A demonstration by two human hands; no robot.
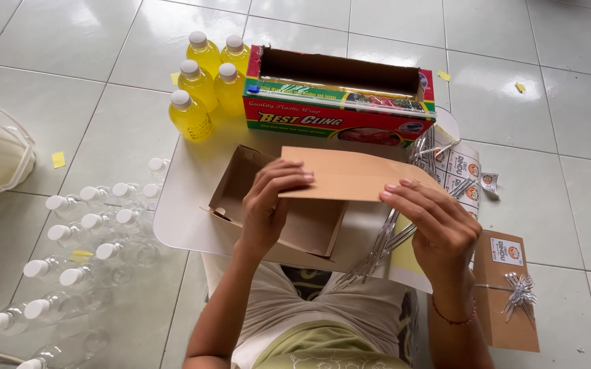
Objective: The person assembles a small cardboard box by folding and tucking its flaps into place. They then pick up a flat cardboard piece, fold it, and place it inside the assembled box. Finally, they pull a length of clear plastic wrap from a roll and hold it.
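The left hand [268, 205] and the right hand [435, 222] are pinching the brown cardboard flap [350, 175] at its two ends. The flap is stretching between both grips, and the open cardboard box [295, 222] is lying just under the left fingers.

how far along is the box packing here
Done: one closed brown box with a silver bow sits on the floor by the right hand, and five bottles of yellow liquid stand filled. In hand: both hands, the left hand too, hold a flat brown card over an open box. Left: many empty clear bottles lie on the tiles.
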